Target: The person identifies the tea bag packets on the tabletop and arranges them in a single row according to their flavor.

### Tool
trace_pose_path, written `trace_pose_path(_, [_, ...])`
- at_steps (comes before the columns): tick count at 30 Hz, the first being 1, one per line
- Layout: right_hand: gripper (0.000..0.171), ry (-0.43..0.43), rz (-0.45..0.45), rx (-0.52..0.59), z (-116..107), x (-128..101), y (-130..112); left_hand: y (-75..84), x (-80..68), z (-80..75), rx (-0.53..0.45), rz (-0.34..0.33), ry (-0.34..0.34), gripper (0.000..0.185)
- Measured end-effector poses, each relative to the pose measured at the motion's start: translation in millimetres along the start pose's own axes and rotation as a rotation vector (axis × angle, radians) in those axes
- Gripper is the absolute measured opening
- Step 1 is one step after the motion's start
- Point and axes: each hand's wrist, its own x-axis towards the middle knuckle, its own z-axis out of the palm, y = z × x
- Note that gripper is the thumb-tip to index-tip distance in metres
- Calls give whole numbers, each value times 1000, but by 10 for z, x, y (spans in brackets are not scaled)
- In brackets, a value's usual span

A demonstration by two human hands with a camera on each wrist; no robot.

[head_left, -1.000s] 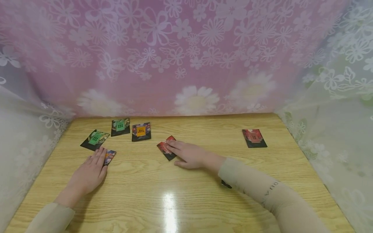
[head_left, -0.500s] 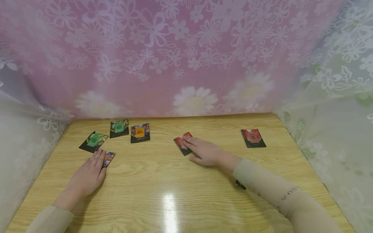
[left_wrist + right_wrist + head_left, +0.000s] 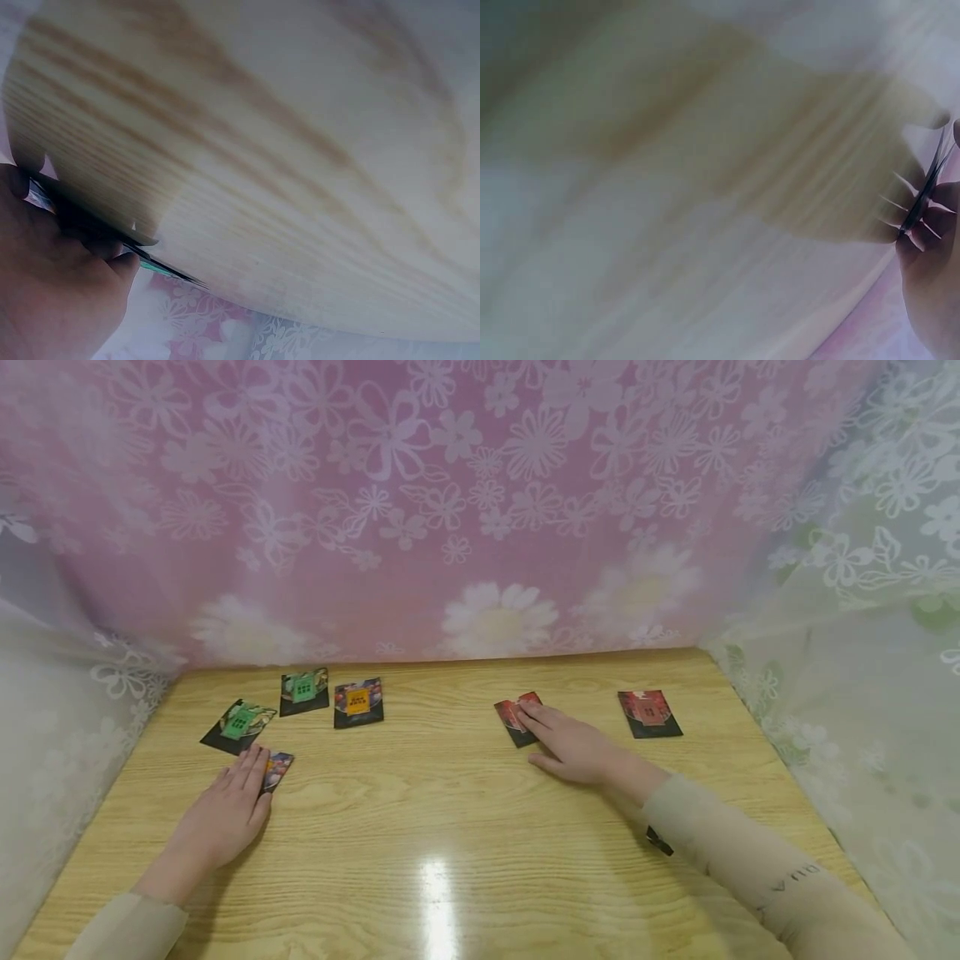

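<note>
My right hand [image 3: 573, 747] lies with straight fingers on a red-and-black packet [image 3: 514, 720], right of the table's middle in the head view. In the right wrist view the packet [image 3: 927, 187] shows as a thin dark edge under the fingertips. On the left, my left hand [image 3: 223, 810] rests flat on an orange-and-black packet [image 3: 279, 768], whose lower part the fingers hide. Just beyond those fingertips lies a tilted green-and-black packet [image 3: 238, 725]. Another red packet [image 3: 649, 714] lies farther right of my right hand.
At the back left of the wooden table [image 3: 420, 827] lie a second green packet [image 3: 304, 691] and a second orange packet [image 3: 358, 702]. A small black object [image 3: 659, 841] shows under the right sleeve. A pink floral curtain [image 3: 465, 510] hangs along the back edge.
My right hand has slid the red packet to the right across the table, toward the other red packet. The black object by the right sleeve moved along with the arm. My left hand stays put.
</note>
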Motion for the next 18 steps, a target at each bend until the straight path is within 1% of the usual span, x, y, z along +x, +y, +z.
trace_pose_path(8, [76,15,72,18,-17,-188,115,-14,4,15,0,-2,2,69])
trace_pose_path(18, [76,42,117,-9,-8,-355,183,-31,7,31,-1,4,1,69])
